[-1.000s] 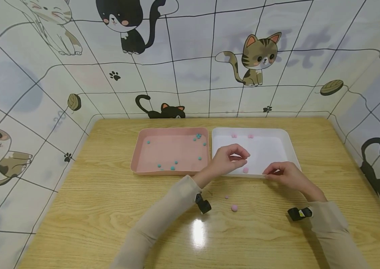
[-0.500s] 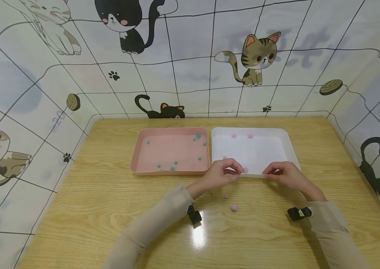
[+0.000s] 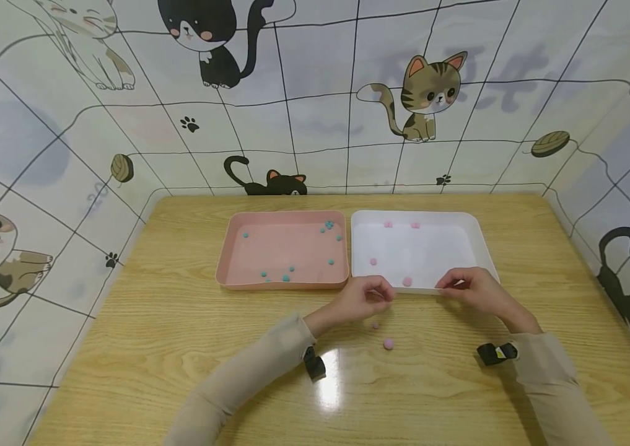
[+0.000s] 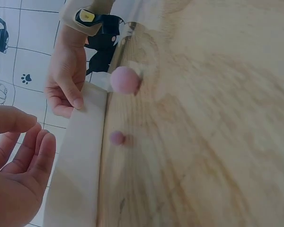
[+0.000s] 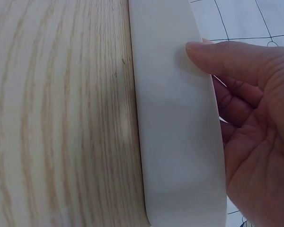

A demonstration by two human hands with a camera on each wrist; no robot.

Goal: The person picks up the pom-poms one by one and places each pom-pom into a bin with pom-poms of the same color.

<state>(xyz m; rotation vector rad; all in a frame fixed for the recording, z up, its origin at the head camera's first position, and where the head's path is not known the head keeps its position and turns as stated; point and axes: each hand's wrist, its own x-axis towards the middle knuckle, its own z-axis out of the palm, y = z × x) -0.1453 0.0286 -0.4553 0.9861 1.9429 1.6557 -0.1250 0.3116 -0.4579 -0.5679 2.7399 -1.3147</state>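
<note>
My right hand [image 3: 473, 291] pinches the near wall of the white tray [image 3: 432, 248]; in the right wrist view its thumb [image 5: 227, 54] lies on the outer face, fingers behind the rim. Close by the tray's near left corner, my left hand [image 3: 356, 300] has loosely bent fingers with nothing visible between them. A small pink ball [image 3: 373, 261] and a bigger pink ball [image 3: 407, 282] lie inside the tray, with pink pieces [image 3: 388, 224] along its far side. On the table in front are a large pink ball [image 4: 125, 80] and a small purplish-pink ball [image 4: 117, 138].
Left of the white tray stands a pink tray [image 3: 287, 248] holding several teal balls [image 3: 285, 279]. Both trays rest on a wooden table [image 3: 153, 347]. Behind and beside it hangs a cat-patterned backdrop [image 3: 315, 124].
My left hand has drawn back from over the white tray toward the near left, uncovering the small pink ball inside. My right hand stays on the tray's wall.
</note>
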